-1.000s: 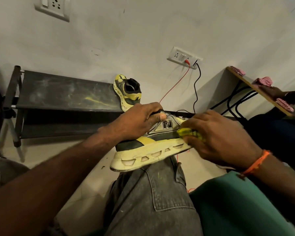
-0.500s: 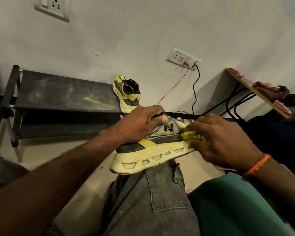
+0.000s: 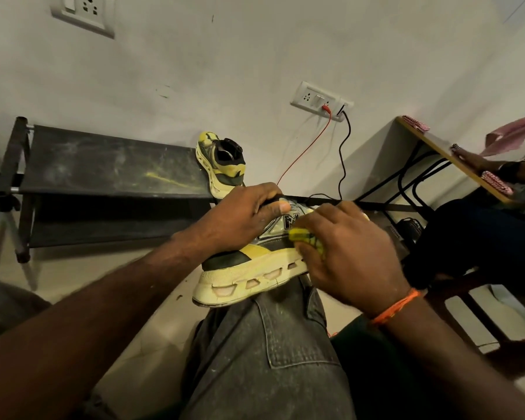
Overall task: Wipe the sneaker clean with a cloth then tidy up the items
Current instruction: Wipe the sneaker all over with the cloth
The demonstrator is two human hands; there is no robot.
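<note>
Bracing the sneaker (image 3: 249,265) on my knee, my left hand (image 3: 240,219) clamps its collar while my right hand (image 3: 346,256) presses the bunched cloth (image 3: 305,237) against its side.

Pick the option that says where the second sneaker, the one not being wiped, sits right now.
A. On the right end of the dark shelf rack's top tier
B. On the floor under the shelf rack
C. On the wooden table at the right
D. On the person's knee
A: the second sneaker rests on the right end of the dark shelf rack, against the wall, beyond the sneaker being wiped.
</note>
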